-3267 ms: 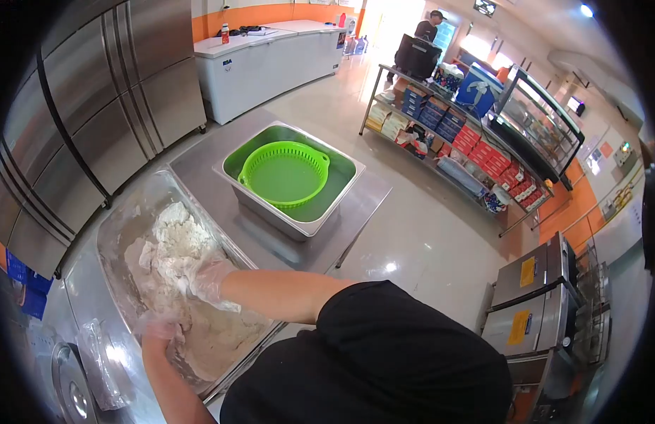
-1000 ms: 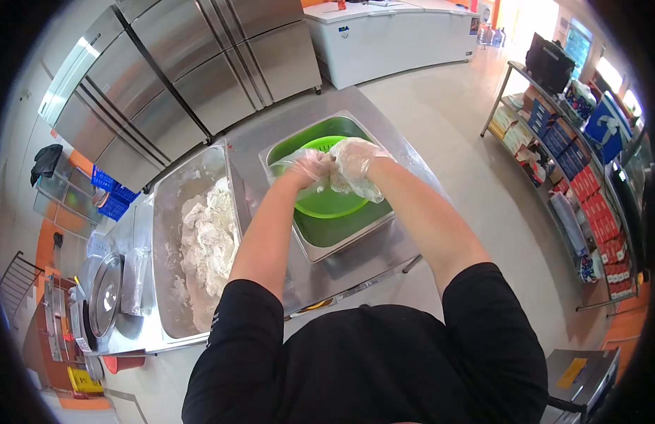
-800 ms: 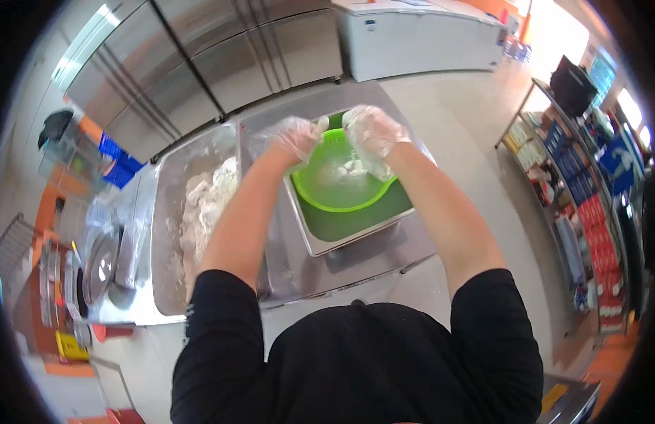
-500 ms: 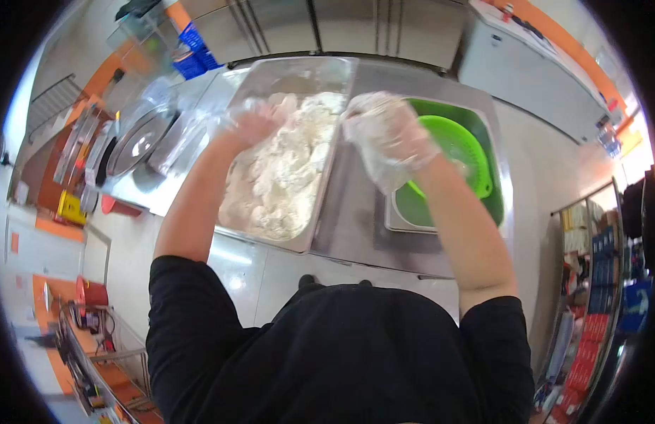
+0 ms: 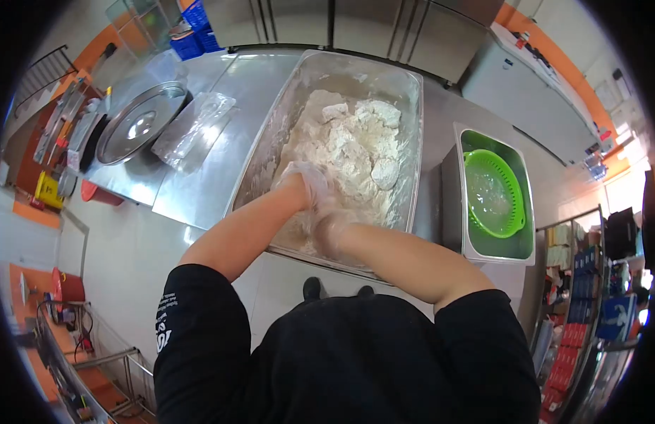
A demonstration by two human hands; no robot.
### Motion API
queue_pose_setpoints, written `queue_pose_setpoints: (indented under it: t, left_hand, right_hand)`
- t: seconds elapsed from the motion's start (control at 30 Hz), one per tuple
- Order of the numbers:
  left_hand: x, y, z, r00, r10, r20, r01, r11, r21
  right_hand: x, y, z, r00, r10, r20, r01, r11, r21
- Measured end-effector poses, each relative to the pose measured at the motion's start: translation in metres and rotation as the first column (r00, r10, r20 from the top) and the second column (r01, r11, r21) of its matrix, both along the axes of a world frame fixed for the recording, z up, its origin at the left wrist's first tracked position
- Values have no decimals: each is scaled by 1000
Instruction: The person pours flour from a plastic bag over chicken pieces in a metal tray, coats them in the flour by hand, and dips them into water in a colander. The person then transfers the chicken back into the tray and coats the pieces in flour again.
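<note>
Though lumpy, powder (image 5: 348,148) in pan (image 5: 355,63).

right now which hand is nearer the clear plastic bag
Left. The left hand is in the steel tray, to the right of the clear plastic bag; the right hand is farther right and closer to the body.

Rough matt powder (image 5: 350,150), smooth metal tub (image 5: 348,65), plastic basket (image 5: 515,194)

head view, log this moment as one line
left hand: gloved, at white powder | right hand: gloved, beside left hand | green basket: in deep steel pan
</note>
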State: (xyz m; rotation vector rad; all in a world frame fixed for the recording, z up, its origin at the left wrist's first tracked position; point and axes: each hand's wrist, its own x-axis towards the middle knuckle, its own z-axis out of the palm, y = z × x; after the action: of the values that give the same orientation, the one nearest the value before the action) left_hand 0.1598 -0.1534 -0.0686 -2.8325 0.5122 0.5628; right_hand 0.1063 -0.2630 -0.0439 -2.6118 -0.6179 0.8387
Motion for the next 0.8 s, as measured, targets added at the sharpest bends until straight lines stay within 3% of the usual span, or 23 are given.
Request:
queue_pose_setpoints:
  t: [0.03,0.1,0.17,0.23,0.3,0.37,0.43,0.5,0.6,0.7,0.8]
  left_hand:
    - [7,6,-12,999,-39,36,39,999,-13]
    - [22,29,-37,989,-107,101,110,993,-30]
    - [28,44,-58,990,-121,70,126,989,-80]
    - [23,43,-47,994,-109,24,110,990,-90]
    - [18,37,-33,996,-92,-9,90,991,-98]
    - [16,35,-21,997,-74,-32,69,988,-136]
    - [17,40,-7,996,-69,-50,56,969,-239]
    - [16,40,8,993,-84,-79,55,950,-307]
    - [1,26,22,964,-216,-152,213,976,-33]
    - [18,29,-35,997,-74,2,73,979,-190]
    - [30,51,-22,959,-206,196,260,914,-310]
  right_hand:
    - [3,-6,6,991,-116,-60,120,989,81]
    - [30,-18,-16,980,194,-50,-191,980,53]
    - [60,-22,-53,850,518,93,-517,855,-38]
    - [64,-21,-67,829,541,138,-537,841,-69]
    - [65,-22,-74,967,253,26,-253,967,22]
    - [68,-23,-74,803,594,49,-580,797,-171]
    - [70,-22,-68,734,678,37,-642,711,-286]
    - [72,-26,-55,829,557,51,-509,789,-343]
    - [66,-35,-27,887,460,52,-428,858,-282]
    - [66,-42,-3,852,515,97,-469,831,-298]
    - [65,-59,11,964,110,242,-109,994,-16]
